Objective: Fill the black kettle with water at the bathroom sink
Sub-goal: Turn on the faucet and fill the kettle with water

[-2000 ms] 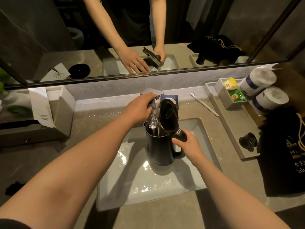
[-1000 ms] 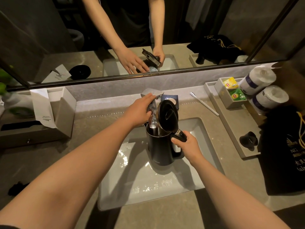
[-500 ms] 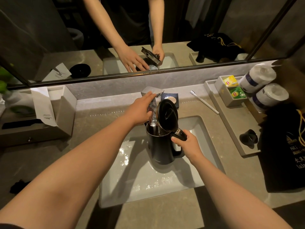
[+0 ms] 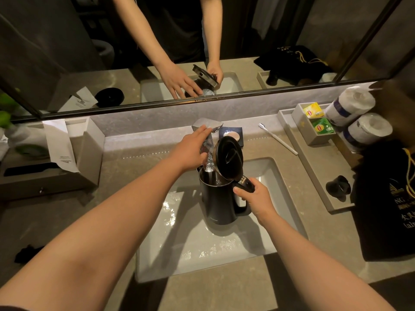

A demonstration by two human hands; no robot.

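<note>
Little change in the last two seconds: right hand [image 4: 258, 199] still clamped on kettle [image 4: 219, 203] handle, kettle in sink [image 4: 280, 176] under tap [image 4: 207, 129]. Left hand [image 4: 190, 149] flat on tap lever, gripping nothing. Water running in; filling ongoing.

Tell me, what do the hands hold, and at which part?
The right hand holds the black kettle by its handle, lid open. The left hand rests on the faucet and grips nothing clearly.
</note>
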